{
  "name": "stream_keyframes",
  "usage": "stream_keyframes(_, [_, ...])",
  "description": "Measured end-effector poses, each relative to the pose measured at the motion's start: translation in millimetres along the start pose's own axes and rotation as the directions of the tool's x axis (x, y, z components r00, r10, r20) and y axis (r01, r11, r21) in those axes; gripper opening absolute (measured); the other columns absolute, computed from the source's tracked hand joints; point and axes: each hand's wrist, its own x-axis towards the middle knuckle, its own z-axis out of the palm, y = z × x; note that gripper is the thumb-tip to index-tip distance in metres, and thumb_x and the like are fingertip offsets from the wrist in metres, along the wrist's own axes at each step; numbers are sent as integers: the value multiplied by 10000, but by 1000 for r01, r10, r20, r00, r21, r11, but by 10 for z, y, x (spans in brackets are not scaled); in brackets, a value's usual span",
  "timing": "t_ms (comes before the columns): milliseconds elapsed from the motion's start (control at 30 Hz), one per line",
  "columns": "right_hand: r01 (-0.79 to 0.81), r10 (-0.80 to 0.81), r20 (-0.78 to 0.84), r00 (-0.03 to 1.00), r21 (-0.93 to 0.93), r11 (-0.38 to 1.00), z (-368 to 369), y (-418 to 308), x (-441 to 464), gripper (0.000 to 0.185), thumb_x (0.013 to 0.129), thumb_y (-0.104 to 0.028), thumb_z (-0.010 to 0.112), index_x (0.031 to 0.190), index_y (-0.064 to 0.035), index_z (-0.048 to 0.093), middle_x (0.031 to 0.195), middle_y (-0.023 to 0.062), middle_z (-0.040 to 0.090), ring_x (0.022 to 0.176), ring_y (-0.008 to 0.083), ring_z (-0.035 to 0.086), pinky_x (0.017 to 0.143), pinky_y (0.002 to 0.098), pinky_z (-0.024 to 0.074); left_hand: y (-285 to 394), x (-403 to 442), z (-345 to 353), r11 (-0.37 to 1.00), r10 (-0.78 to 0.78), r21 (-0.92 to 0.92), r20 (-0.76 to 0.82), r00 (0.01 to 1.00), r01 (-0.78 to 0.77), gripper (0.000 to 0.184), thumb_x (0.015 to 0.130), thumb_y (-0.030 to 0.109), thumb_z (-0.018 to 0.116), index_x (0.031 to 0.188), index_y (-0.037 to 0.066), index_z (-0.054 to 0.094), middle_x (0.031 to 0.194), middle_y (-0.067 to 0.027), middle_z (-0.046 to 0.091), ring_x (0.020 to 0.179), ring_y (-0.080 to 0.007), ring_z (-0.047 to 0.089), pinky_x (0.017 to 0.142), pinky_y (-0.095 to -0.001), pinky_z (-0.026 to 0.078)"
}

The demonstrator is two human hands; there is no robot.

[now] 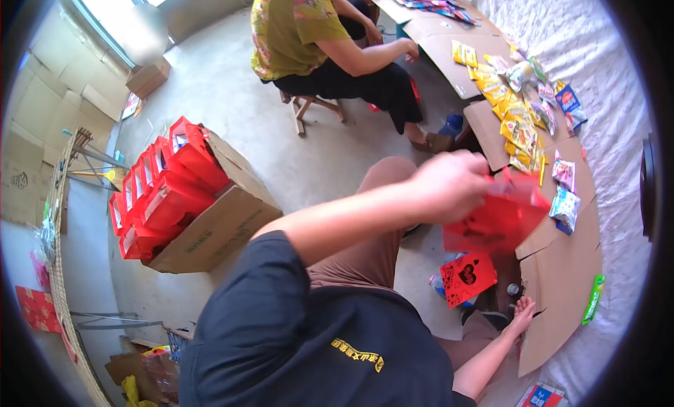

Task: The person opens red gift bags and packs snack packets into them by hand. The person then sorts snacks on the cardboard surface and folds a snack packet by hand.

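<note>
My left hand (453, 187) is raised in front of me, its fingers closed on the top of a red gift bag (484, 224) that is blurred by motion. Below that bag, another red piece with a black heart print (468, 279) is near my legs; I cannot tell whether it is a separate bag. My right hand (519, 314) is at the near edge of the cardboard-covered table (562, 288), fingers spread, palm up, holding nothing. A green snack packet (594, 299) lies on the cardboard beyond it.
Yellow snack packets (518, 130) and other small packets (564, 205) are spread along the table. A person (302, 28) sits on a wooden stool (302, 116) farther along. On the floor, a cardboard box (217, 231) holds several red bags (186, 154). A woven rack (60, 267) stands left.
</note>
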Motion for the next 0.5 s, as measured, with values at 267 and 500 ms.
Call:
stream_keyframes(267, [29,-27,69,997,-17,999,86,113,162,622,1038,-538,377,1337,-21,553,1210,110,660,1060,182,622,926,319,445,2,-1301,-2090,848,-179,328,-562,808,416,108,793,2,709,851,-19,621,954,-144,624,845,-301,611,731,-373,500])
stream_keyframes(500, [53,-48,136,990,-29,998,228,17,197,631,1044,-533,355,1349,-14,545,1218,121,656,1078,195,619,951,322,444,87,-2592,-3022,297,-279,524,-752,597,798,163,865,123,669,892,-38,657,962,-176,629,889,-347,614,771,-389,493])
